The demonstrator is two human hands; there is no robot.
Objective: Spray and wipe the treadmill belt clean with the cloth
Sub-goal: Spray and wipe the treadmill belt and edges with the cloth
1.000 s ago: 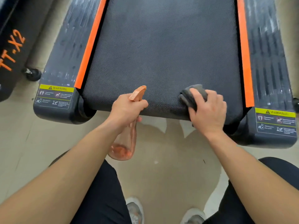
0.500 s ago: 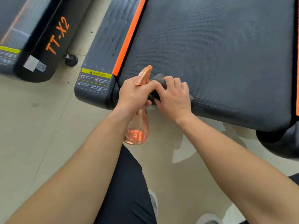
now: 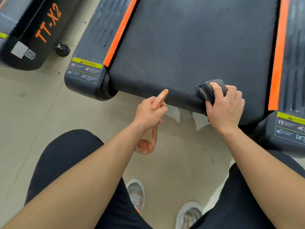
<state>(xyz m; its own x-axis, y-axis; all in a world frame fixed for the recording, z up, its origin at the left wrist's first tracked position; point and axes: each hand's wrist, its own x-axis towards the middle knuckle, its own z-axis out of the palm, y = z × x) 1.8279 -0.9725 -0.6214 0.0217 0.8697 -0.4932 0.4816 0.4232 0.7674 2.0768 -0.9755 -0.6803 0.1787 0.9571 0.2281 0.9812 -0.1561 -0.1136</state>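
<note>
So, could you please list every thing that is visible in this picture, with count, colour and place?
treadmill belt: 1, black, centre top
orange strips: 2, along the belt's two sides
warning labels: 2, yellow and black, on the rear corners of the side rails
second treadmill: 1, black, orange "TT-X2", top left
floor: beige tiles
cloth: 1, dark grey, on the belt's rear edge, under the right hand
spray bottle: 1, translucent orange, in the left hand
shoes: 2, grey, bottom centre
left hand: grips the bottle
right hand: presses the cloth

Both forearms reach forward, left hand (image 3: 149, 111) curled in a closed grip, right hand (image 3: 225, 106) pressing palm-down.
</note>
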